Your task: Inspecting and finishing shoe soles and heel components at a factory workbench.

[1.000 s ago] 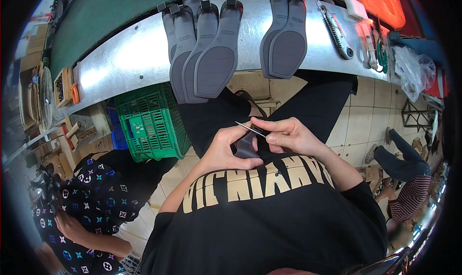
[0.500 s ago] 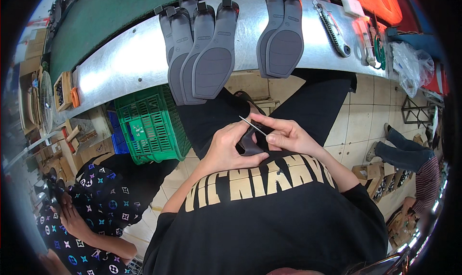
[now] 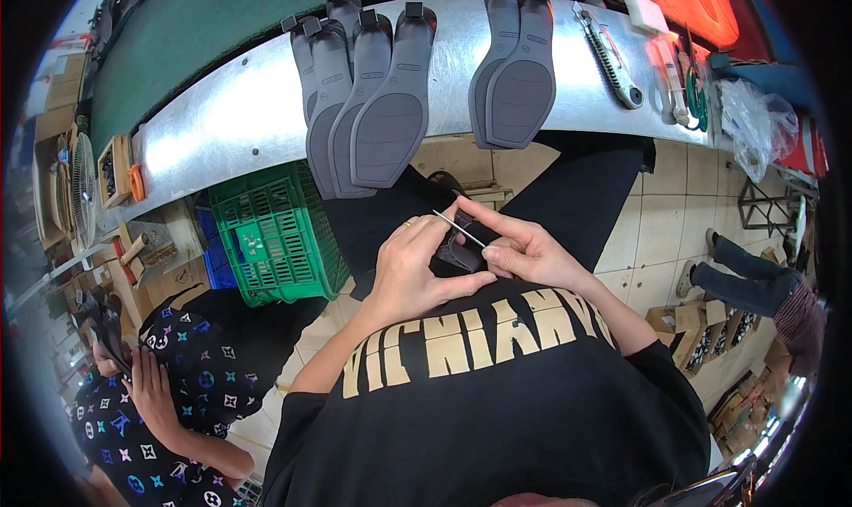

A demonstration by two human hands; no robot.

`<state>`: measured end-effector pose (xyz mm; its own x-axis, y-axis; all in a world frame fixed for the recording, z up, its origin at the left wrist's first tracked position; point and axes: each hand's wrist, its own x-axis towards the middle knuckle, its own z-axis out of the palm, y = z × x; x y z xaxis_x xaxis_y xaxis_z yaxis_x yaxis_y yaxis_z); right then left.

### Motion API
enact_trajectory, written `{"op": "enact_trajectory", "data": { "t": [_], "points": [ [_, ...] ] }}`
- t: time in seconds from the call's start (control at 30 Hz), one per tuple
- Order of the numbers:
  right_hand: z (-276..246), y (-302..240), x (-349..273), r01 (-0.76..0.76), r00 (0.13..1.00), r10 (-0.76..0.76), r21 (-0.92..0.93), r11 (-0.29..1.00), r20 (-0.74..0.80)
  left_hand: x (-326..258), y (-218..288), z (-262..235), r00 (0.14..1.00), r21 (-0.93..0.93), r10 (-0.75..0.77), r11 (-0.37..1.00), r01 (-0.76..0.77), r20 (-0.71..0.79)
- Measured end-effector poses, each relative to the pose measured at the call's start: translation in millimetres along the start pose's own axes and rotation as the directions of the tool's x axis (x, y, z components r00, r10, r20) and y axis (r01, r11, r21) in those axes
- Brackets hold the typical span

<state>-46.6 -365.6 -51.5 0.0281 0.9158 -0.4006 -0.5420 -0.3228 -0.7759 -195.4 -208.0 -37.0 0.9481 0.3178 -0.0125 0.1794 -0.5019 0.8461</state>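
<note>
Close in front of my chest, my left hand (image 3: 408,265) is closed around a dark strap-like shoe part (image 3: 456,257), thumb along its near side. My right hand (image 3: 534,248) pinches a thin pointed metal tool (image 3: 459,227), which slants up to the left across that part. My right index finger reaches forward to the left hand's fingertips. My fingers hide much of the dark part. Beyond my hands, several grey shoe soles with small heels (image 3: 389,138) overlap on the metal bench. Two more heeled soles (image 3: 522,103) lie to their right.
The metal bench (image 3: 213,125) carries a snap-blade knife (image 3: 612,59), a white block (image 3: 646,13) and green-handled scissors (image 3: 697,99) at the right. A green crate (image 3: 280,241) stands below left. A co-worker's hand (image 3: 155,396) holds a dark shoe (image 3: 108,329) at the left.
The dark part has turned a little in my left hand, and the metal tool has shifted slightly left. At the left, the co-worker's hands and shoe have moved.
</note>
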Motion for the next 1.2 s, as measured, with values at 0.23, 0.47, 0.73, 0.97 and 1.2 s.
{"op": "enact_trajectory", "data": {
  "t": [0.23,0.47,0.73,0.97,1.2],
  "points": [
    [0.7,3.6,0.7,-0.035,0.999,0.037,0.098,0.995,-0.019,-3.2,-7.5,4.8,0.998,-0.027,0.034,0.999,-0.035,-0.043],
    [-5.4,6.7,1.9,-0.022,0.999,0.019,0.092,0.996,0.034,-6.1,-8.7,7.5,0.997,-0.039,0.043,0.998,-0.045,-0.058],
    [-5.1,10.7,2.4,0.029,1.0,-0.029,0.048,0.998,-0.004,-6.6,-7.9,8.7,0.998,-0.076,0.001,0.997,-0.005,-0.055],
    [-8.4,13.3,4.5,0.023,0.999,-0.02,0.073,0.997,-0.051,-4.7,-4.5,8.7,0.998,-0.12,-0.031,0.993,0.025,-0.053],
    [2.4,-15.4,1.3,-0.029,0.976,0.032,0.019,0.999,-0.215,-0.6,-3.6,4.7,0.992,0.013,0.021,1.0,-0.019,-0.126]
  ]
}}
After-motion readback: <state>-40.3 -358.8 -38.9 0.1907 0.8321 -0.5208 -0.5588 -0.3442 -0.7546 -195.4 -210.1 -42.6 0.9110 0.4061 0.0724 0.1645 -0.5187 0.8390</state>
